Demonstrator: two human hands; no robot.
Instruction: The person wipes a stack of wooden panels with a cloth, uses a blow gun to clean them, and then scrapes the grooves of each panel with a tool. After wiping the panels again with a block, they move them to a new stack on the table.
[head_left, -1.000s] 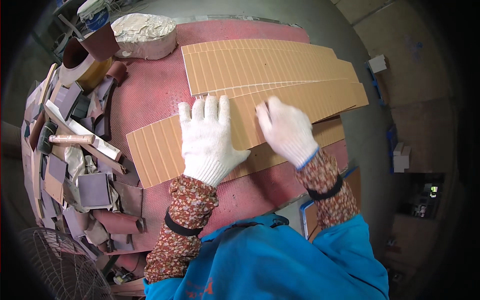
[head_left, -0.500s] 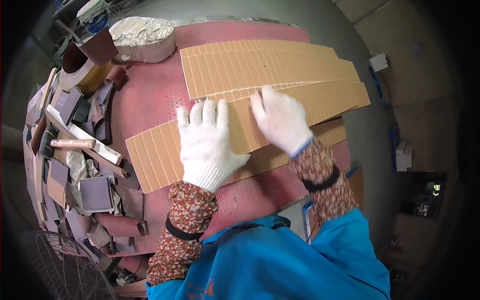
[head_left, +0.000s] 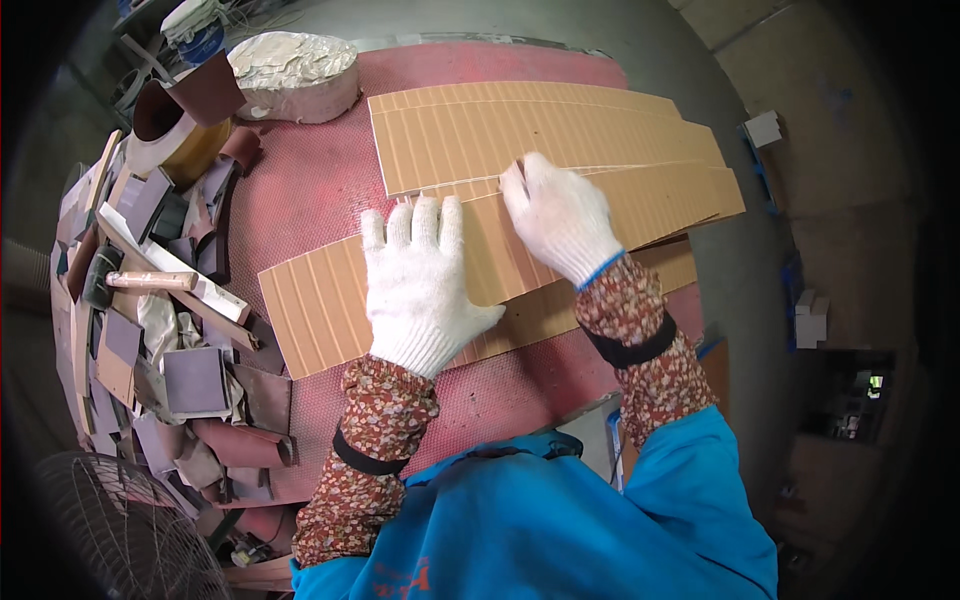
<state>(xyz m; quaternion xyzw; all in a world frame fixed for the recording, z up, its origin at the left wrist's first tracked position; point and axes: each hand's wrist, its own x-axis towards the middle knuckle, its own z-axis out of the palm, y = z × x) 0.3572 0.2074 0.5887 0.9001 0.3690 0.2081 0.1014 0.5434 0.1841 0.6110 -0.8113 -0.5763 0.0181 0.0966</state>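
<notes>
My left hand [head_left: 417,280], in a white knit glove, lies flat with fingers apart on a long strip of corrugated cardboard [head_left: 318,308]. Its fingertips reach that strip's far edge. My right hand [head_left: 562,215], gloved too, is closed at the same edge, close to the seam with a second cardboard panel [head_left: 540,125] behind. Its fingers are curled together; what they hold, if anything, is hidden. Another brown cardboard piece [head_left: 668,264] shows partly from under the near strip at the right.
The cardboard lies on a red textured table mat [head_left: 310,180]. At left are heaped sandpaper pieces [head_left: 195,383], wood strips and a hammer [head_left: 150,281]. A foil-topped oval block [head_left: 295,78] stands at the far left. A wire fan guard [head_left: 120,530] is at the lower left.
My right hand has shifted slightly away from me along the cardboard edge and looks less blurred. My left hand stays spread on the strip. The whole view has shifted a little.
</notes>
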